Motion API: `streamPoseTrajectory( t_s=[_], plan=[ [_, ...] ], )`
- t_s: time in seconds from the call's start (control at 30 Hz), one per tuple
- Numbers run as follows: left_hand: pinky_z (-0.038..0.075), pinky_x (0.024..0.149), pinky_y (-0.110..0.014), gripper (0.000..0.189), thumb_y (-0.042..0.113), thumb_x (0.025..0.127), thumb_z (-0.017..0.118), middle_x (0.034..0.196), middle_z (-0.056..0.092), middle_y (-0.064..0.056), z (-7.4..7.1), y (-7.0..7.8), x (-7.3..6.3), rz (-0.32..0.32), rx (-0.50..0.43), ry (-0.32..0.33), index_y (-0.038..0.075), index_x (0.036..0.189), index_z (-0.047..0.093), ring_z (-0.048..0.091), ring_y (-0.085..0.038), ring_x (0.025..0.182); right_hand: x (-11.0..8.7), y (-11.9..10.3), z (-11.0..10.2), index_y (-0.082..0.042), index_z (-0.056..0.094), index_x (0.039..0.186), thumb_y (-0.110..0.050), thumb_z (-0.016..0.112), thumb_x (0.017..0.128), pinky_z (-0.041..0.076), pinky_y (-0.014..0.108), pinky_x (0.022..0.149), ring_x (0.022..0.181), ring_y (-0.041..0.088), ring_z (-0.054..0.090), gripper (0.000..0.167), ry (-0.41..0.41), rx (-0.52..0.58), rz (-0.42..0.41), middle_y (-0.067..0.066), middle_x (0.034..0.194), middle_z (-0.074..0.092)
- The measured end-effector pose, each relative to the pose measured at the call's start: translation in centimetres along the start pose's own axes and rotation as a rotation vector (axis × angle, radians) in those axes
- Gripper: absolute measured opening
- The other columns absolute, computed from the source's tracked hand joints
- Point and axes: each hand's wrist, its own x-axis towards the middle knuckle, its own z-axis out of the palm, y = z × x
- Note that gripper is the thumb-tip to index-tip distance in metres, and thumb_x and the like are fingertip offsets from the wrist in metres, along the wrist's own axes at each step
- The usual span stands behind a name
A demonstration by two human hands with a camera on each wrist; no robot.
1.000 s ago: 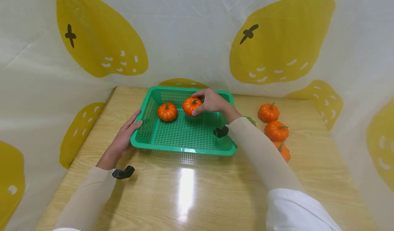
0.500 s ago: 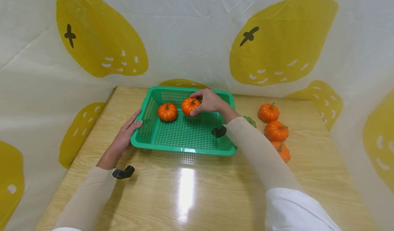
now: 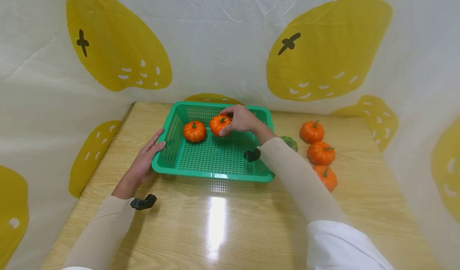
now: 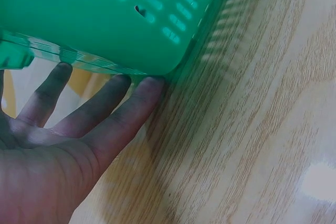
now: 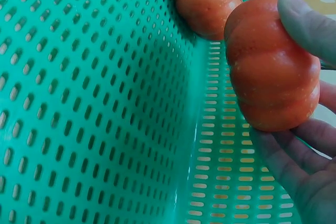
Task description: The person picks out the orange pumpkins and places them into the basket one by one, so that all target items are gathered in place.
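A green plastic basket (image 3: 212, 176) with slotted walls stands on the table. My left hand (image 3: 144, 158) holds its left side, thumb at the rim; in the left wrist view, several fingers (image 4: 100, 111) touch the outer wall below the rim. Inside the basket, my right hand (image 3: 241, 120) grips a small orange pumpkin (image 3: 218, 125) between thumb and fingers. The right wrist view has this pumpkin (image 5: 273, 66) tilted, stem towards the palm. Left of it sits a second orange pumpkin (image 3: 195, 132) on the basket floor, close by.
Right of the basket, three orange pumpkins (image 3: 321, 153) form a line on the wooden table (image 3: 179, 226). A green, bumpy pumpkin-like thing (image 3: 289, 143) is partly hidden behind my right sleeve. A white curtain with yellow lemon prints (image 3: 223, 50) hangs behind the table.
My right hand has shifted slightly left with the pumpkin, closer to the one in the basket. More of the green thing shows beside the sleeve. The left hand stays at the basket's side.
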Motion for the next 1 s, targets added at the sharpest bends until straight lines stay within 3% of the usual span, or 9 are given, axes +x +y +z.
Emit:
streamPoseTrajectory(
  t_s=[0.4, 0.73, 1.0],
  plan=[
    [0.055, 0.092, -0.020, 0.061, 0.046, 0.111, 0.046, 0.177, 0.011, -0.007, 0.2, 0.0, 0.4, 0.007, -0.012, -0.009, 0.049, 0.165, 0.017, 0.046, -0.016, 0.134, 0.3, -0.5, 0.4, -0.009, 0.064, 0.142, -0.031, 0.094, 0.076, 0.050, 0.043, 0.109, 0.127, 0.028, 0.061, 0.075, -0.015, -0.018, 0.037, 0.011, 0.143, 0.066],
    [0.052, 0.091, -0.017, 0.062, 0.051, 0.109, 0.047, 0.177, 0.008, -0.005, -0.3, 0.2, 0.0, -0.014, 0.060, 0.020, 0.052, 0.163, 0.016, 0.039, -0.022, 0.138, 1.0, -0.5, 1.6, -0.010, 0.063, 0.143, -0.035, 0.094, 0.077, 0.048, 0.044, 0.113, 0.132, 0.029, 0.058, 0.077, -0.026, -0.027, 0.044, 0.011, 0.146, 0.064],
    [0.053, 0.091, -0.019, 0.063, 0.051, 0.109, 0.048, 0.177, 0.011, -0.007, 0.0, 0.1, 0.4, -0.014, 0.028, -0.005, 0.053, 0.163, 0.016, 0.044, -0.018, 0.132, 0.5, -0.2, 1.7, -0.010, 0.065, 0.142, -0.033, 0.095, 0.076, 0.048, 0.045, 0.113, 0.132, 0.030, 0.059, 0.076, -0.007, -0.034, 0.069, 0.012, 0.144, 0.065]
  ],
)
